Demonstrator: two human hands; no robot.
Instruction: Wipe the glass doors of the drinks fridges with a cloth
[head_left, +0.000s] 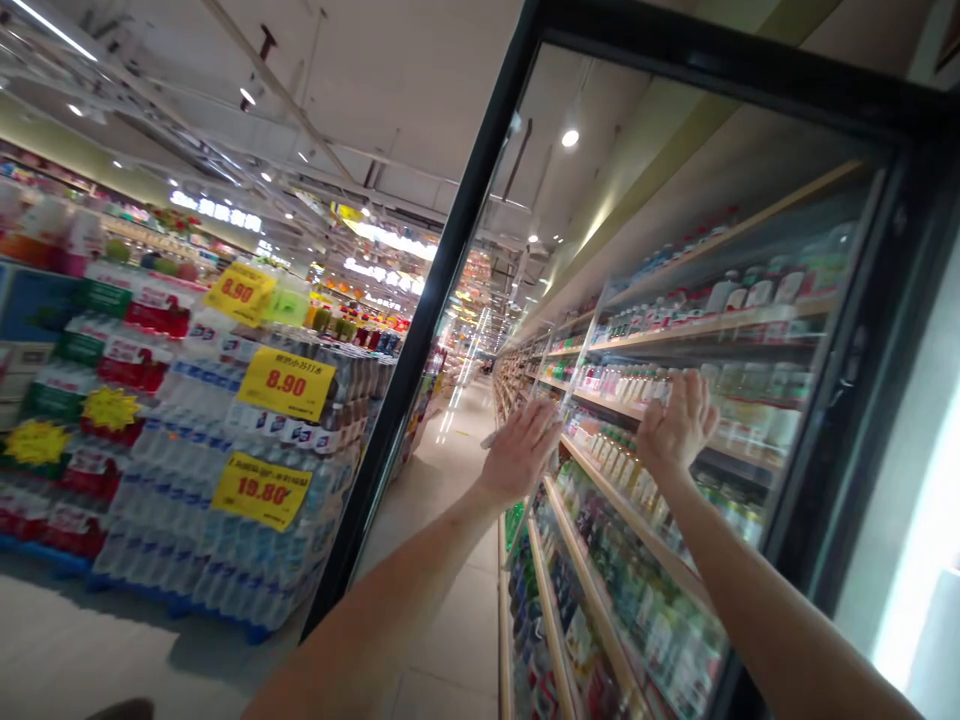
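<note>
A black-framed glass door (480,200) stands swung out in front of me, and shelves of bottles show through or in its pane. My left hand (521,455) is raised to the glass with its fingers stretched out and the palm turned away. A small pale patch shows beside its thumb side; I cannot make out what it is. My right hand (677,428) is up at the pane too, fingers spread and slightly bent, with nothing visible in it. Whether each palm fully touches the glass is hard to tell.
On the left, stacked packs of bottled water (202,500) carry yellow price signs (285,383). Rows of bottled drinks (622,560) fill wooden-edged shelves on the right. A tiled aisle floor (442,560) runs back between them. A bright light strip (919,530) glows at the far right.
</note>
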